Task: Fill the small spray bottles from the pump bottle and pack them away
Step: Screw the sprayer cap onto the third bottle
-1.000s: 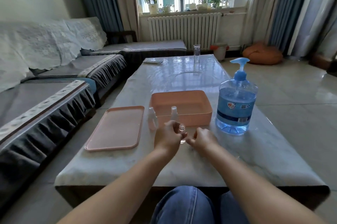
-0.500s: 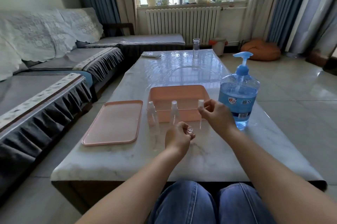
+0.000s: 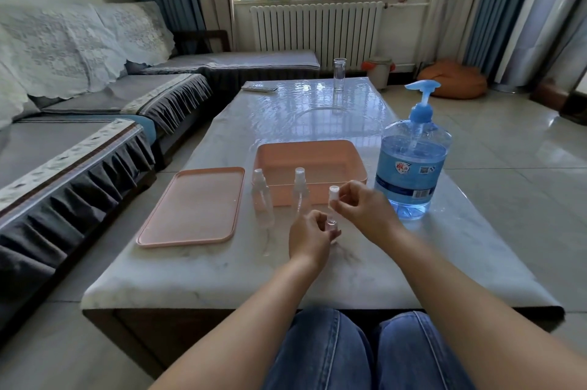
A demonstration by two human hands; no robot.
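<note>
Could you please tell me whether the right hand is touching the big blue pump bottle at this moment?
Apart. The head view shows the right hand pinching a small spray top, with bare table between it and the pump bottle.

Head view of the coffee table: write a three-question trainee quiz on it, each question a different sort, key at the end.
1. True or false: the spray head pinched in the right hand is screwed onto the small bottle gripped by the left hand.
2. Multiple choice: the pump bottle stands (A) inside the pink box, (B) on the table to the right of the box, (C) on the flat pink lid.
3. Fill in: besides the held bottle, ___ capped spray bottles stand upright in front of the box, the left one and the middle one.

Key: 1 false; 2 B; 3 two.
</note>
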